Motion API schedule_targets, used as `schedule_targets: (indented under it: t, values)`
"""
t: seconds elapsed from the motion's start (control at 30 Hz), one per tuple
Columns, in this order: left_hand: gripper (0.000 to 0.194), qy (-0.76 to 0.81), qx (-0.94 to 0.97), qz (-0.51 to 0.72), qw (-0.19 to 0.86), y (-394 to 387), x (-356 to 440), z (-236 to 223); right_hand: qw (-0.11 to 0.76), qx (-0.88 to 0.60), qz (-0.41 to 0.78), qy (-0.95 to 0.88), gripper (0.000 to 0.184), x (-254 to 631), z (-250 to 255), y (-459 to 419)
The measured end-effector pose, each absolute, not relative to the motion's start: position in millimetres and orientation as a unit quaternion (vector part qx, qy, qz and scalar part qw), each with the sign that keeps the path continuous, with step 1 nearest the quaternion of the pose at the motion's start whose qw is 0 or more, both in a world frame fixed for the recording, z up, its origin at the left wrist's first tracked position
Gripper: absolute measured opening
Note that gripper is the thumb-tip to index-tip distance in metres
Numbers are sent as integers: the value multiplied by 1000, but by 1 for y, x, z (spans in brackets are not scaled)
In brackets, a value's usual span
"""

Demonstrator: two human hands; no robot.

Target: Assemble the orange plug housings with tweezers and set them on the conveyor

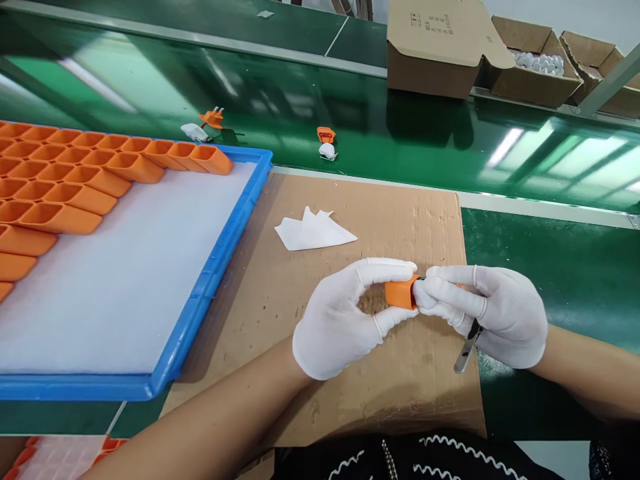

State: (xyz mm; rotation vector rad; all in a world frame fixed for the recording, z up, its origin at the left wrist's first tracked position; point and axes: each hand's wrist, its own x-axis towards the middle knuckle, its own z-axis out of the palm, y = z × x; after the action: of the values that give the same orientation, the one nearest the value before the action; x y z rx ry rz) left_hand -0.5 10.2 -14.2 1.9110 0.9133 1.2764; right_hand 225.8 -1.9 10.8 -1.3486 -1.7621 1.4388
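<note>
My left hand (345, 313), in a white glove, grips a hollow orange plastic housing (399, 293) between thumb and fingers. The open end of the housing faces right. At that opening are the closed fingertips of my gloved right hand (487, 310). Something white, with a thin dark edge above it, shows at the opening; I cannot tell how much of it is a part and how much is glove. A slim metal tool (467, 352) with a flat end sticks out below my right palm, held in the curled fingers.
Under my hands lies a cardboard sheet (260, 320) with a torn white paper piece (315, 231). A blue-rimmed tray (210, 283) at left holds rows of orange housings (75, 193). Orange-and-white plug parts (327, 143) rest on the green belt (280, 100). Cardboard boxes (433, 70) stand behind.
</note>
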Motion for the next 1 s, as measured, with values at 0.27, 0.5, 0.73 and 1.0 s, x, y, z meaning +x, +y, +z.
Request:
schedule_targets:
  t: [0.27, 0.5, 0.73, 1.0]
  values:
    - [37, 345, 716, 495, 351, 9, 0, -15, 262, -542, 482, -636, 39, 225, 11, -4]
    - [38, 351, 723, 490, 338, 9, 0, -11, 233, -512, 404, -721, 48, 229, 14, -1]
    - [37, 356, 719, 491, 340, 7, 0, -14, 227, -527, 318, -755, 45, 223, 25, 1]
    - [37, 356, 677, 504, 402, 5, 5, -12, 263, -596, 467, -598, 37, 209, 31, 1]
